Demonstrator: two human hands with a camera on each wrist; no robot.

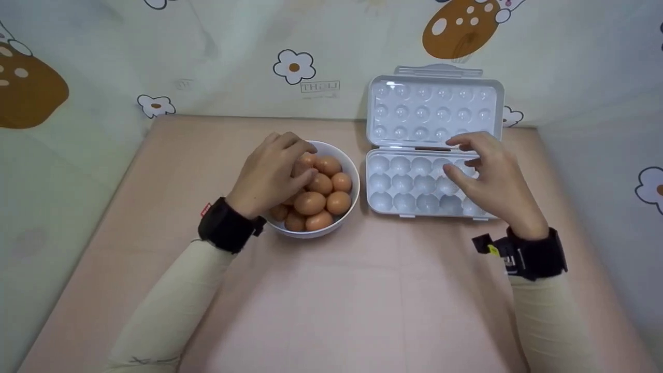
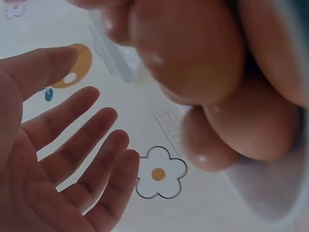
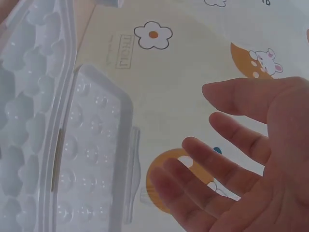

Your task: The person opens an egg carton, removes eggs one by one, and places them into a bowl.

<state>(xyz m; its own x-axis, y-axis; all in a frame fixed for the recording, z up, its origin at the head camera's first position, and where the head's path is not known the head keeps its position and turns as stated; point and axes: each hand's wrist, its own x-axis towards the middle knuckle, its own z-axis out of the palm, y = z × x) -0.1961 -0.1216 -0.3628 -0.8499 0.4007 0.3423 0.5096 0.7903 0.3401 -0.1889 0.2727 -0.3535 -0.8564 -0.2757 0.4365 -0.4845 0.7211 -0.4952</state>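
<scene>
Eggs (image 1: 316,189) under the left hand (image 1: 269,173), its grip open, holding nothing.

Brown eggs (image 1: 318,191) lie heaped in a white bowl (image 1: 352,171) on the pink table. Just to its right, the white egg tray (image 1: 409,189) sits open, cups bare, lid (image 1: 435,109) tilted back against the wall.

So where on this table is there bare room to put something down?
The pink table is bare in front, between the two sleeves, and to the left of the bowl of eggs. The back right is crowded: the open egg tray sits close beside the bowl, leaving only a narrow gap, with the right hand over it.
</scene>
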